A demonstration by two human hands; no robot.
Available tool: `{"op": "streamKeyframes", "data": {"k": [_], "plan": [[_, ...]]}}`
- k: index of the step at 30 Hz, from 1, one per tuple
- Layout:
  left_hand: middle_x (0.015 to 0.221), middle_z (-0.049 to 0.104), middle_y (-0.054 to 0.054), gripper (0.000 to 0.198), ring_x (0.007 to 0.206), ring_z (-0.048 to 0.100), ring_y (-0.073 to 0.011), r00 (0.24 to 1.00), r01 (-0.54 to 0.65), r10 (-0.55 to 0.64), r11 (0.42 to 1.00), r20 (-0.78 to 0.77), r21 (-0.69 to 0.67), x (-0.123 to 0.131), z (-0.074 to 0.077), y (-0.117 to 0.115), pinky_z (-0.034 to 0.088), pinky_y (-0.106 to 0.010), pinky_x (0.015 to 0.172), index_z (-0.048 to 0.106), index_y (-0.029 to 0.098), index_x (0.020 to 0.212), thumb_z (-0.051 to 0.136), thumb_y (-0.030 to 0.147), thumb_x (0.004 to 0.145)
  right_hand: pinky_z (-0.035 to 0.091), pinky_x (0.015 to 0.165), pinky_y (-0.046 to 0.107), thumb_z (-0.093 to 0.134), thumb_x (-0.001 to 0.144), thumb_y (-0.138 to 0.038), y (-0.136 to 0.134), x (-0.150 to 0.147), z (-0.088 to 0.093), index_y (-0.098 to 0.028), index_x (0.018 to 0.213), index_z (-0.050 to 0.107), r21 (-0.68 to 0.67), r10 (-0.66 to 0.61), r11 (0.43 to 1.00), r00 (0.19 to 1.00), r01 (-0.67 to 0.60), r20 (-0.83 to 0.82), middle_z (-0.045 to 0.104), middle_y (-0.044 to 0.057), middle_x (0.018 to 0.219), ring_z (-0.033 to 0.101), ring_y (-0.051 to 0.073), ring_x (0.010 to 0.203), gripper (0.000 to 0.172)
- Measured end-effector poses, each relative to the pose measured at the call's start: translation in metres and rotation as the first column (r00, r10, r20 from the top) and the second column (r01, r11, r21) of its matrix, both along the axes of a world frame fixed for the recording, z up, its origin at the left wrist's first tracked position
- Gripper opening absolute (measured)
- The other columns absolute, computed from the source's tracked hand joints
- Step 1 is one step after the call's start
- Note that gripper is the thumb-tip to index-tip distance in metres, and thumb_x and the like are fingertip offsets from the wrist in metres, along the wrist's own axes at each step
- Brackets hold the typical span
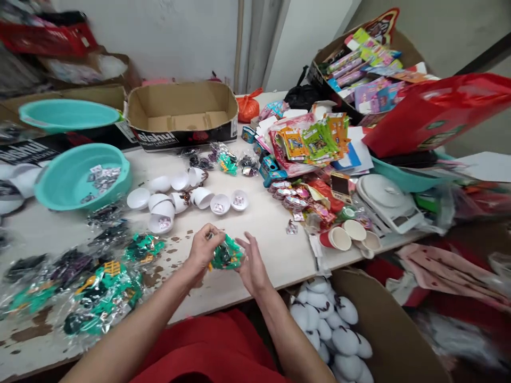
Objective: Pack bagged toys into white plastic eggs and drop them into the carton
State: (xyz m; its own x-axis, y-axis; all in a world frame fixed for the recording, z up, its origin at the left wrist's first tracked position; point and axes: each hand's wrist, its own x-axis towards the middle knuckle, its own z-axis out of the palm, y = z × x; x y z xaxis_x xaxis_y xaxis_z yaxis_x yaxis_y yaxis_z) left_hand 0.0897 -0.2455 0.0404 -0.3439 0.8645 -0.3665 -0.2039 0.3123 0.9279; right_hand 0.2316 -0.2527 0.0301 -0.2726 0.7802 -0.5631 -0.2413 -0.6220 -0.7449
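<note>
My left hand [205, 249] is closed, pinching the edge of a clear plastic bag of green, black and yellow toy parts [227, 254] above the table's front edge. My right hand [254, 264] is at the bag's right side with its fingers stretched out and apart; whether it touches the bag is hard to tell. More bags of green toy parts [106, 290] lie on the left. Beyond my hands stand several white cup-like shell halves [162, 205]. Small printed packets [239, 201] lie in some of them.
A turquoise basin [51, 186] with small packets stands at left, near an open cardboard box [183, 135]. On the right are snack packets [315, 141], paper cups [337, 239] and a white scale [385, 199]. Below the edge, a carton [371, 298] holds white egg-like shells [345, 340].
</note>
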Motion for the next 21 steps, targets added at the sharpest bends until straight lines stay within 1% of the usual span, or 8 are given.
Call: {"op": "streamKeyframes", "data": {"k": [3, 7, 10, 13, 15, 17, 19, 21], "plan": [[0.076, 0.055, 0.003, 0.023, 0.071, 0.051, -0.0127, 0.972, -0.18, 0.186, 0.982, -0.141, 0.052, 0.007, -0.001, -0.002, 0.04, -0.023, 0.067, 0.056, 0.019, 0.079, 0.069, 0.034, 0.069, 0.044, 0.097, 0.047, 0.085, 0.053, -0.043, -0.005, 0.0, -0.003, -0.035, 0.143, 0.018, 0.1, 0.05, 0.993, 0.996, -0.057, 0.078, 0.027, 0.011, 0.149, 0.042, 0.029, 0.129, 0.113], [0.082, 0.058, 0.001, 0.021, 0.078, 0.053, -0.0143, 0.975, -0.033, 0.049, 0.996, -0.216, 0.077, 0.018, 0.014, -0.015, 0.041, -0.024, 0.075, 0.057, 0.019, 0.076, 0.07, 0.035, 0.072, 0.036, 0.106, 0.048, 0.088, 0.045, -0.02, -0.004, -0.004, -0.002, -0.028, 0.147, -0.009, 0.214, 0.214, 0.949, 0.972, -0.23, 0.095, 0.048, 0.013, 0.135, 0.053, 0.026, 0.118, 0.141], [0.085, 0.059, 0.0, 0.019, 0.08, 0.055, -0.0159, 0.995, 0.016, -0.007, 0.996, -0.095, 0.091, 0.017, 0.019, -0.021, 0.042, -0.025, 0.075, 0.059, 0.019, 0.078, 0.07, 0.034, 0.073, 0.041, 0.101, 0.044, 0.087, 0.045, -0.018, 0.004, -0.006, 0.002, -0.028, 0.146, 0.004, 0.283, 0.191, 0.925, 0.954, -0.253, 0.229, 0.055, 0.009, 0.126, 0.058, 0.025, 0.111, 0.131], [0.097, 0.061, -0.003, 0.035, 0.088, 0.057, -0.0196, 0.997, 0.06, -0.057, 0.997, -0.05, 0.046, 0.007, 0.018, -0.018, 0.043, -0.026, 0.075, 0.064, 0.022, 0.098, 0.073, 0.037, 0.068, 0.05, 0.081, 0.036, 0.084, 0.049, -0.019, 0.01, -0.006, 0.006, -0.024, 0.131, 0.035, 0.289, 0.155, 0.922, 0.929, -0.259, 0.335, 0.063, 0.004, 0.107, 0.062, 0.022, 0.09, 0.096], [0.108, 0.062, -0.004, 0.051, 0.095, 0.057, -0.0221, 0.991, 0.117, -0.116, 0.993, -0.062, 0.01, -0.002, 0.017, -0.014, 0.044, -0.027, 0.077, 0.063, 0.024, 0.111, 0.076, 0.039, 0.063, 0.05, 0.07, 0.032, 0.081, 0.053, -0.019, 0.011, -0.006, 0.007, -0.022, 0.116, 0.046, 0.265, 0.21, 0.918, 0.93, -0.294, 0.302, 0.064, 0.001, 0.095, 0.061, 0.02, 0.08, 0.072], [0.096, 0.065, -0.004, 0.043, 0.085, 0.058, -0.021, 0.975, 0.194, -0.196, 0.981, -0.103, -0.032, -0.007, 0.017, -0.01, 0.044, -0.027, 0.072, 0.068, 0.022, 0.101, 0.076, 0.043, 0.064, 0.049, 0.071, 0.032, 0.082, 0.053, -0.021, 0.01, -0.006, 0.007, -0.02, 0.107, 0.052, 0.238, 0.301, 0.904, 0.924, -0.355, 0.235, 0.063, 0.0, 0.091, 0.06, 0.02, 0.081, 0.062], [0.072, 0.062, -0.002, 0.028, 0.068, 0.055, -0.0175, 0.958, 0.207, -0.213, 0.977, -0.189, -0.053, -0.009, 0.019, -0.007, 0.042, -0.026, 0.065, 0.068, 0.019, 0.075, 0.072, 0.045, 0.067, 0.049, 0.08, 0.036, 0.088, 0.046, -0.026, 0.008, -0.006, 0.007, -0.02, 0.108, 0.055, 0.234, 0.351, 0.886, 0.908, -0.401, 0.227, 0.062, 0.003, 0.1, 0.059, 0.025, 0.095, 0.07], [0.06, 0.056, 0.0, 0.03, 0.061, 0.05, -0.0152, 0.951, 0.103, -0.11, 0.994, -0.29, -0.039, -0.009, 0.021, -0.004, 0.04, -0.025, 0.061, 0.06, 0.018, 0.06, 0.069, 0.045, 0.07, 0.048, 0.088, 0.041, 0.092, 0.036, -0.03, 0.007, -0.008, 0.007, -0.021, 0.12, 0.052, 0.25, 0.331, 0.881, 0.901, -0.401, 0.279, 0.054, 0.009, 0.121, 0.05, 0.031, 0.114, 0.093]]}}
